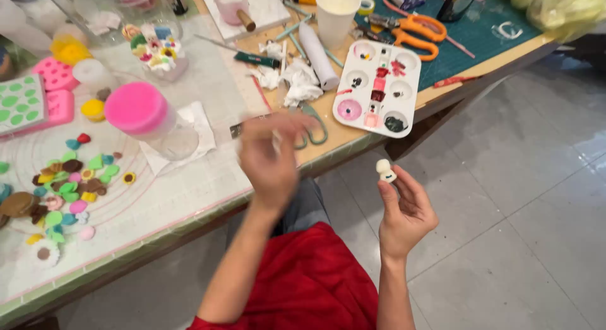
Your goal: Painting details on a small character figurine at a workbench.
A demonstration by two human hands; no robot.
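Looking down from the head camera, the right hand [404, 210] pinches a small cream figure [385, 171] at its fingertips, held over the floor beside the table [189, 197]. It looks light, small and probably fragile, best gripped around its thicker base. The left hand [271, 156] is blurred, fingers curled near green scissors [312, 131]; whether it holds anything I cannot tell. A white paint tray [407, 106] sits close.

A small cream-white clay figure [385, 170] with a rounded head and stubby body sits upright, slightly tilted, pinched at its base between the fingertips of the right hand [404, 213], held in the air off the counter's edge, above the floor.
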